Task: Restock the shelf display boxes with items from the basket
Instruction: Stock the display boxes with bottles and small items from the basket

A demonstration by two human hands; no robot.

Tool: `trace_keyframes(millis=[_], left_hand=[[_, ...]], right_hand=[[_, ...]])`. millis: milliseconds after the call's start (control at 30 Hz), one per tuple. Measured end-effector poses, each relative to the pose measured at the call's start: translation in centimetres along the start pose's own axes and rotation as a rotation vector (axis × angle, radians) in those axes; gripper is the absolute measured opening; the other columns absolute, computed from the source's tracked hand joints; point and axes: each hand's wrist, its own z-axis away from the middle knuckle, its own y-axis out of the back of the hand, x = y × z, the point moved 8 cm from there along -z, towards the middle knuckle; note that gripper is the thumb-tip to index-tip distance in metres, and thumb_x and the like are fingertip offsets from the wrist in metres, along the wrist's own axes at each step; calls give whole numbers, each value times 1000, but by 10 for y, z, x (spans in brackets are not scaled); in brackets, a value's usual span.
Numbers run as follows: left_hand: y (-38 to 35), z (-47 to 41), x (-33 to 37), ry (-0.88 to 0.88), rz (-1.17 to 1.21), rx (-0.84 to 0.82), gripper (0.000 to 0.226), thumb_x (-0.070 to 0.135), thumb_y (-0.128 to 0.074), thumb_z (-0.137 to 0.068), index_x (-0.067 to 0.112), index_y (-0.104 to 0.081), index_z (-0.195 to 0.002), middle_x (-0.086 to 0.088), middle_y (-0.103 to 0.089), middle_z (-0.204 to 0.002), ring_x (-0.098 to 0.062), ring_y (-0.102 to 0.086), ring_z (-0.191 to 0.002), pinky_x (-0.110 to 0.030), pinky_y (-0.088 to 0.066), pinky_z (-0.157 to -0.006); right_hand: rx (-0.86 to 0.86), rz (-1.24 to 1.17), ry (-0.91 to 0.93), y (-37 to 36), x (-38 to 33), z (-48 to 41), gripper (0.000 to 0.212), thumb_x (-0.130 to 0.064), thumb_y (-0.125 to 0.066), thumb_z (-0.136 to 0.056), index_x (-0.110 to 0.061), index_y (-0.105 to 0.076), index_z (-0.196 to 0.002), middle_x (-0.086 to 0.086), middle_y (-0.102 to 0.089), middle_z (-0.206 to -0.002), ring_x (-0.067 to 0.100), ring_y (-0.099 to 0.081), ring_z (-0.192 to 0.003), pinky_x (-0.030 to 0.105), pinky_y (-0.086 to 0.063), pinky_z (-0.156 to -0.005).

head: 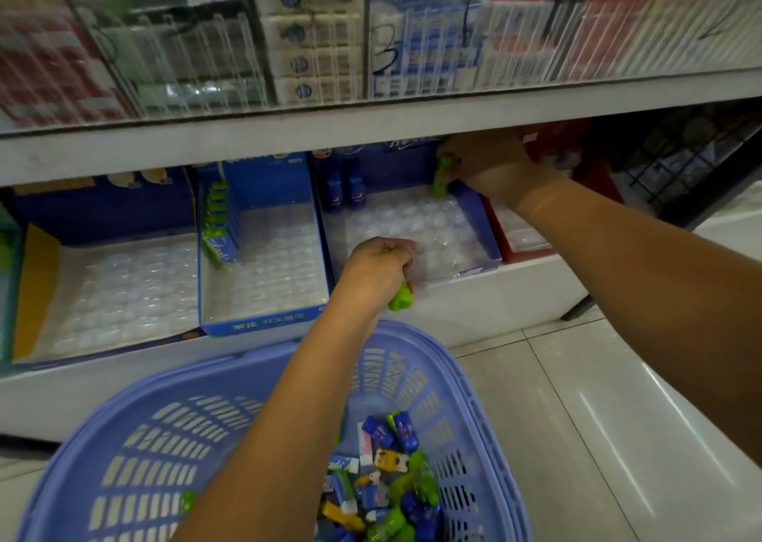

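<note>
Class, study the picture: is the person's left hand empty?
No, the left hand grips a green item at the front edge of the blue display box.

2 bare forearms (288, 417) with left hand (373, 269) and right hand (492, 168).

Across the top of your frame, blurred packs (313, 38) sit behind clear dividers (515, 42); black wire rack (680, 158) upper right, glossy floor tiles (577, 397) lower right.

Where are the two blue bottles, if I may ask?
Head view, centre: blue bottles stand back-left in the display box the right hand reaches into.
</note>
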Motion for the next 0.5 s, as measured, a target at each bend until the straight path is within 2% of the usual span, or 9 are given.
trace_keyframes(millis=[133, 233, 333, 400, 433, 467, 500], left_hand=[[1, 2, 2, 44, 55, 7, 29, 7, -42, -97, 15, -62, -79, -2, -53, -72, -13, -49, -53, -26, -46, -50], [-1, 10, 3, 144, 320, 12, 31, 6, -36, -95, 7, -63, -80, -4, -50, -69, -15, -46, -55, -26, -43, -49], [4, 17, 10, 118, 531, 12, 32, -2, -32, -93, 2, -64, -90, -6, -50, -75, -13, -48, -64, -24, -43, -56], [9, 20, 20, 12, 601, -6, 29, -7, -33, -95, 0, -59, -107, -6, -52, -79, -15, -49, -68, -25, -44, -64], [11, 22, 26, -53, 623, -19, 27, -8, -35, -96, 1, -55, -112, -6, -55, -85, -15, -52, -71, -25, -45, -69], [12, 24, 31, -116, 625, -32, 28, -9, -37, -95, 3, -53, -115, -6, -58, -93, -14, -56, -78, -23, -47, -75], [13, 26, 36, -172, 607, -48, 30, -9, -38, -95, 6, -52, -117, -5, -60, -102, -11, -59, -86, -20, -49, -80]], right_hand=[[18, 46, -9, -5, 0, -3, 28, -17, -52, -93, -3, -60, -117, 18, -59, -120, 35, -55, -111, 39, -45, -93], [14, 66, -28, -5, 0, -2, 26, -14, -52, -93, -3, -59, -116, 16, -59, -120, 32, -55, -111, 35, -44, -95], [127, 0, -57, 3, -5, 14, 25, -13, -47, -95, -2, -58, -114, 18, -58, -119, 31, -54, -109, 33, -41, -91], [211, -101, -11, 13, -16, 35, 16, -17, -54, -92, -8, -64, -100, 15, -64, -107, 29, -58, -100, 28, -41, -80], [183, -217, 13, 13, -22, 46, 10, -21, -60, -89, -13, -66, -85, 12, -66, -95, 25, -61, -91, 25, -42, -74], [113, -391, 36, 10, -31, 60, 13, -25, -66, -85, -19, -64, -74, 8, -67, -83, 19, -62, -81, 24, -44, -69], [4, -599, 64, 4, -43, 73, 15, -29, -73, -80, -23, -63, -71, 4, -68, -75, 12, -64, -71, 21, -48, -63]])
